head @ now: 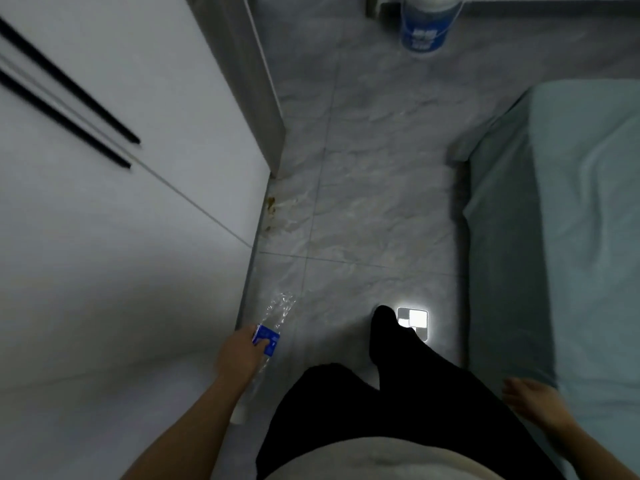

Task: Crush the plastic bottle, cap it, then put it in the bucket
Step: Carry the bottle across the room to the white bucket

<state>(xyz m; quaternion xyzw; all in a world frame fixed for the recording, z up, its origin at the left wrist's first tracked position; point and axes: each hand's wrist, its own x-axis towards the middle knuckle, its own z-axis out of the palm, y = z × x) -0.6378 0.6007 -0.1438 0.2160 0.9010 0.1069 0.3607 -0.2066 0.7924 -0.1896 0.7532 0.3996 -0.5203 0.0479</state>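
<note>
A clear plastic bottle with a blue label is gripped around its middle by my left hand at the lower left, beside the white wardrobe. The bottle looks crumpled, its base pointing forward, and its white cap end shows below my wrist. At the lower right my right hand hangs beside the bed with its fingers apart and holds nothing. Far ahead on the floor stands a white bucket with a blue label, its top cut off by the frame edge.
A white wardrobe with black handles runs along the left. A bed with a pale green sheet fills the right. Grey marble tiles form a narrow aisle between them. My black-trousered leg is stepping forward, and a bright reflection lies on the floor.
</note>
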